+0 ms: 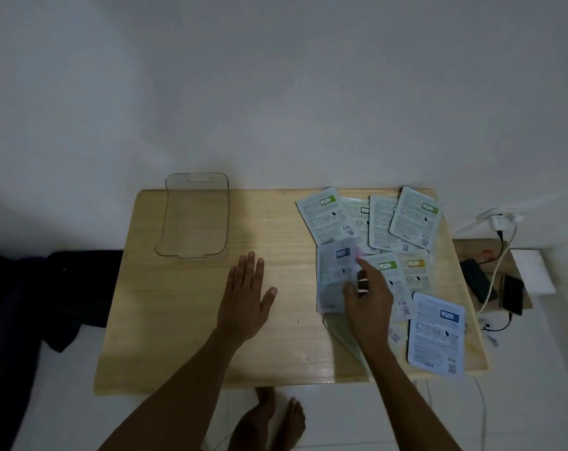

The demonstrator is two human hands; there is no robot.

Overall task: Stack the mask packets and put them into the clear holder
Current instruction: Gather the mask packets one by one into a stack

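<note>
Right hand is grasping a blue-labelled mask packet: thumb and fingers are pinching its right edge, and the packet is blurring slightly, tilted and partly lifted off the wooden table. A dark ring with a pale band is showing on one finger of this hand. Under the wrist another packet is lying half hidden, its label not readable.

Left hand is resting flat and released on the bare middle of the table, fingers together and pointing away from the person, holding nothing.

Around the right hand the remaining mask packets are lying scattered, print side up and overlapping: a green-labelled one and a yellow-labelled one just beside the fingers, a row of four at the far edge, and a second blue-labelled one near the front right corner, apart from the rest.

The clear holder is standing empty at the far left of the table, well apart from the packets, its back panel with handle slot rising against the white wall.

Off the table's right side, two dark phones and white charger cables are lying on a cardboard piece. Bare feet are showing on the pale floor below the table edge.
</note>
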